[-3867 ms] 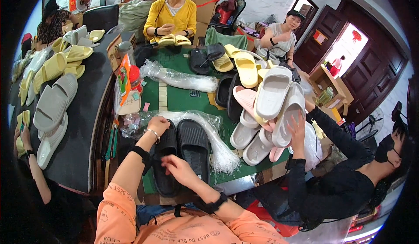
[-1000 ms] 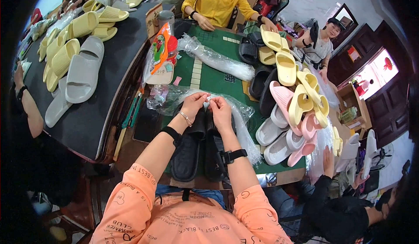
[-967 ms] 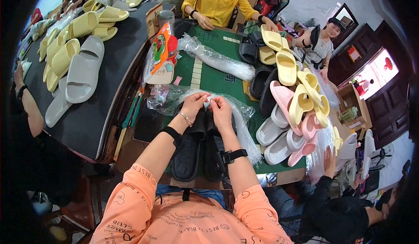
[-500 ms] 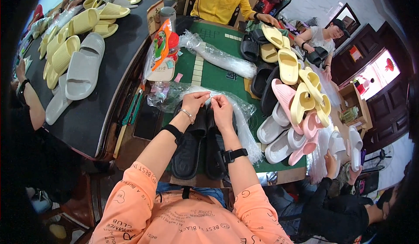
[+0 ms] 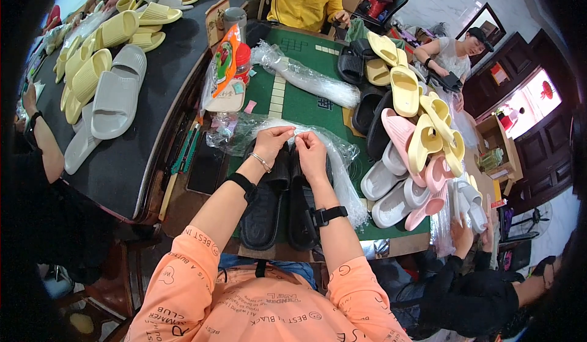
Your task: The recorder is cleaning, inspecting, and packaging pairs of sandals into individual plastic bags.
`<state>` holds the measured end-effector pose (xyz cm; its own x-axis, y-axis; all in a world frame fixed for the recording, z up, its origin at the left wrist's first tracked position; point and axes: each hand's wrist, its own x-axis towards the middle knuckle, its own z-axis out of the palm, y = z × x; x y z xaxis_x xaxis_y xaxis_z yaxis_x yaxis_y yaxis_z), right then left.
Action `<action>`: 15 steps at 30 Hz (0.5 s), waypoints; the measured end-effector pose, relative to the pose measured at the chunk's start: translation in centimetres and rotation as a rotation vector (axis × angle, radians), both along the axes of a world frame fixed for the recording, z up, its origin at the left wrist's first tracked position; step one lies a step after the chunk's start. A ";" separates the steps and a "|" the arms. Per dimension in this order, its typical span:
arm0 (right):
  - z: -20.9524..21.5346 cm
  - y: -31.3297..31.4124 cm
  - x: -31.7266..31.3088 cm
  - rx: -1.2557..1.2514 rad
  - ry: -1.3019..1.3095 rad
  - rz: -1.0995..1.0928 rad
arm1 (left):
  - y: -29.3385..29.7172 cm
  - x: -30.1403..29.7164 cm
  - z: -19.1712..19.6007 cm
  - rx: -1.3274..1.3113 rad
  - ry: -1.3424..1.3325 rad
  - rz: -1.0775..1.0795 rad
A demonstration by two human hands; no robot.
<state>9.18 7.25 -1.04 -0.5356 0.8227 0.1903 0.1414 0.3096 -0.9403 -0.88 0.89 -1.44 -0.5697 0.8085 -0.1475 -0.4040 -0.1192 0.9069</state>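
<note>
A pair of black slide sandals lies side by side before me, the left slide [image 5: 260,219] and the right slide [image 5: 301,216] with soles facing up toward me. Over their straps, my left hand [image 5: 273,145] and my right hand [image 5: 310,153] meet with thumb and finger pinched. Whatever is between the fingertips is too small to make out. Just beyond them lies a bundle of thin clear plastic strands [image 5: 343,183], partly inside a crinkled clear bag [image 5: 235,135]. My hands hide part of both straps.
Yellow, pink, grey and black slides [image 5: 403,134] are heaped at right. More stand on the black table [image 5: 122,183] at left. A second strand bundle [image 5: 312,85], a red-lidded jar [image 5: 242,63] and a green cutter [image 5: 186,152] lie around. Co-workers sit around the tables.
My hands stay almost in place, still pinched. The co-worker in yellow now reaches an arm to the left. At right, another person's hands have brought grey slides together.
</note>
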 end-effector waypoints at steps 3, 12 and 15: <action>-0.2 0.1 0.0 -0.031 0.026 0.012 | 0.0 0.1 0.1 -0.005 -0.023 0.004; -0.4 0.2 0.0 -0.020 0.016 0.005 | -0.1 0.2 0.4 -0.004 -0.010 0.009; -0.1 -0.1 0.0 -0.027 -0.008 0.025 | -0.1 0.0 0.2 -0.012 -0.016 0.019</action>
